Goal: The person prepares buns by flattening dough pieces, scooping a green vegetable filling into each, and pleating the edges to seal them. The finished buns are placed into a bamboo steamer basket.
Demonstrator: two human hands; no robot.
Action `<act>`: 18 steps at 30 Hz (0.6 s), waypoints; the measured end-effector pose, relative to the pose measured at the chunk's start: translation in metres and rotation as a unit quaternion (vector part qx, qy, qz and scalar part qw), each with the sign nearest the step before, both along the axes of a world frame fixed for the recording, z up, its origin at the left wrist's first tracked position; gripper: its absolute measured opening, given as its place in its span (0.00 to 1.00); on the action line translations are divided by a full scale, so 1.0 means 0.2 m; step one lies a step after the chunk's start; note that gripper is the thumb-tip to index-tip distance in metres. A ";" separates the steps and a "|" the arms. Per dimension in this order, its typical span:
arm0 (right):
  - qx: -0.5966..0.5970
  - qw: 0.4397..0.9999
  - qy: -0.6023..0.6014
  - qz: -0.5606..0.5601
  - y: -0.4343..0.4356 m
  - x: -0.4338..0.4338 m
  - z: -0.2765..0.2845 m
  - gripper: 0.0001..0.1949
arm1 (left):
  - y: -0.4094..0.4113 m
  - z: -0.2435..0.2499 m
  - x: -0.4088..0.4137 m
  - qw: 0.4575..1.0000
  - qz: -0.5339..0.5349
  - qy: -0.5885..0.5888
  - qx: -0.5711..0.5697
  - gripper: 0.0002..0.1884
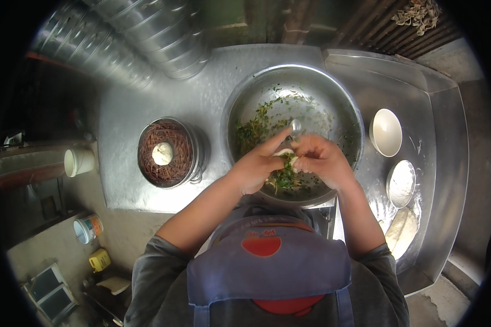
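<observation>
Above the near part of a large metal basin (307, 75), my left hand (257, 165) cups a piece of dough (284, 153) with chopped green filling in it. The fingers of my right hand (321, 159) pinch the dough's right edge. A spoon (296, 126) shows its shiny end just beyond my left index finger; its handle is hidden. Chopped greens (253, 131) lie in the basin, mostly on its left side and near my hands. To the left, a round steamer (194, 157) lined with brown needle-like strands (163, 133) holds one pale filled bun (162, 153).
On the right, a metal tray-like surface (417, 110) carries a pale bowl (386, 133), a bowl of white flour (402, 184) and a long lump of dough (402, 233). Stacked metal steamers (147, 32) stand at the back left. Buckets (79, 162) are beyond the table's left edge.
</observation>
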State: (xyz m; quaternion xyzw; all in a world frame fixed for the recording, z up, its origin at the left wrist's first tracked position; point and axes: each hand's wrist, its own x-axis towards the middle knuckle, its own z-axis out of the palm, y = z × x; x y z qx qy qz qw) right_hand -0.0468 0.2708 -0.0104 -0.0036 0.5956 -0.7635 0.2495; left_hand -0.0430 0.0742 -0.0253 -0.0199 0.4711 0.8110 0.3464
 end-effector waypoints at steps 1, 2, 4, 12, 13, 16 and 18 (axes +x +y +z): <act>0.021 1.000 -0.023 -0.002 0.00 0.00 0.00 0.07 | 0.00 0.01 -0.01 1.000 -0.005 0.022 -0.016 0.38; 0.042 0.998 -0.039 -0.003 0.01 0.00 0.00 0.08 | -0.01 0.02 -0.02 1.000 -0.008 0.021 -0.018 0.37; 0.086 0.995 -0.040 -0.009 0.01 0.00 0.00 0.08 | -0.02 0.03 -0.03 0.997 0.003 -0.077 -0.026 0.35; 0.067 0.995 -0.073 -0.014 0.04 -0.02 -0.02 0.12 | -0.08 -0.01 -0.01 0.995 -0.015 -0.092 0.021 0.23; 0.070 0.995 -0.076 0.011 0.03 -0.02 -0.03 0.12 | -0.07 -0.01 -0.01 0.997 -0.018 -0.072 -0.023 0.23; 0.138 0.990 -0.033 0.024 0.03 -0.03 -0.02 0.09 | -0.06 0.00 -0.02 0.989 -0.076 0.010 -0.124 0.24; 0.127 0.991 -0.022 0.029 0.03 -0.04 -0.01 0.08 | -0.04 0.01 -0.02 0.982 -0.091 0.061 -0.156 0.25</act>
